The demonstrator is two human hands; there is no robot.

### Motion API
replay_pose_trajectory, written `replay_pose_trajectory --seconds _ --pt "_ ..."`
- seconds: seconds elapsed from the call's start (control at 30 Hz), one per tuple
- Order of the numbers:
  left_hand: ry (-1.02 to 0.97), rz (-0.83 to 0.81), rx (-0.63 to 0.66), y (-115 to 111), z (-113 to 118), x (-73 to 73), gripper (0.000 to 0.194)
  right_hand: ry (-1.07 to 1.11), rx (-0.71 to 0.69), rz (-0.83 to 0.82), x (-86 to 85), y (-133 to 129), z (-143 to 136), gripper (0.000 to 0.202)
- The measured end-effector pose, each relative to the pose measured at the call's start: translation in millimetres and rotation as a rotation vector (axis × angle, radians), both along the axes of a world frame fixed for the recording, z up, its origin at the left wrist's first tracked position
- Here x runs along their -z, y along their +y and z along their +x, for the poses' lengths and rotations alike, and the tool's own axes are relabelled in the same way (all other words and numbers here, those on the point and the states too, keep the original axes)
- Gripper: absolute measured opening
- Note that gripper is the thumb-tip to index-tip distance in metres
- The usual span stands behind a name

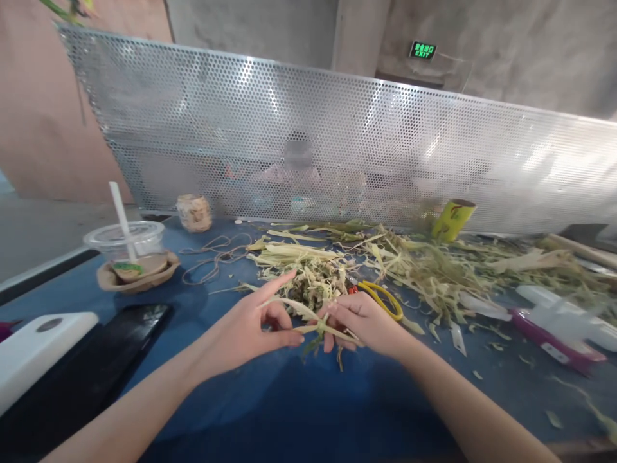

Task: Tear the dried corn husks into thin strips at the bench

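Between my hands are pale green leaf strips point(321, 326), knotted or crossed at the middle with loose ends sticking out. My left hand point(250, 328) pinches a strip's end between thumb and fingers while its index finger stretches forward. My right hand point(364, 318) is closed on the crossed part, fingertips around it. Just behind lies a heap of shredded, dried plant strips point(313, 280). Yellow-handled scissors point(385, 299) rest beside the heap, close to my right hand, their blades partly covered.
A lidded cup point(132, 241) with a straw stands at left, near a black phone point(96, 354) and a white device point(43, 347). Twine point(216, 257) lies behind. More plant scraps point(434, 270), a yellow-green tube point(453, 220) and a purple-handled tool point(549, 337) are rightward. A perforated metal screen point(337, 128) borders the back.
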State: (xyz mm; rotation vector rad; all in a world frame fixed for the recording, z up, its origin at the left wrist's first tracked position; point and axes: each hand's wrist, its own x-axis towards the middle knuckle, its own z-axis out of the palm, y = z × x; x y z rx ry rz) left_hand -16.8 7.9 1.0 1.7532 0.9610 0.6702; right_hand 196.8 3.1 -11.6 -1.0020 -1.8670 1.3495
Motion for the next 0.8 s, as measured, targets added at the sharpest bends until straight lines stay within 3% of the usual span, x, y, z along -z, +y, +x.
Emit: replay_pose_trajectory --seconds 0.1,0.2,0.4,0.53,0.67,0.8 --pt "0.003 0.112 0.011 0.0 3.2 4.9 0.094 -0.092 0.044 0.098 -1.8 -4.1 -2.2 0.044" --pt "-0.082 0.319 -0.065 -4.3 10.4 10.4 0.102 -0.188 0.045 0.171 -5.7 -8.6 -5.9 0.042" --pt "-0.153 0.538 -0.178 -13.0 25.8 22.0 0.085 -0.218 0.142 0.272 -9.7 -13.3 -9.0 0.048" --pt "-0.124 0.731 -0.235 -11.6 25.9 26.0 0.089 -0.215 0.241 0.317 -6.7 -12.9 -9.6 0.046" --pt "-0.061 0.713 -0.239 -10.5 26.5 26.2 0.091 -0.201 0.285 0.357 -0.6 -8.9 -12.4 0.048" --pt "-0.114 0.548 -0.202 -12.6 31.1 22.4 0.089 -0.206 0.267 0.429 3.9 -6.0 -14.9 0.035"
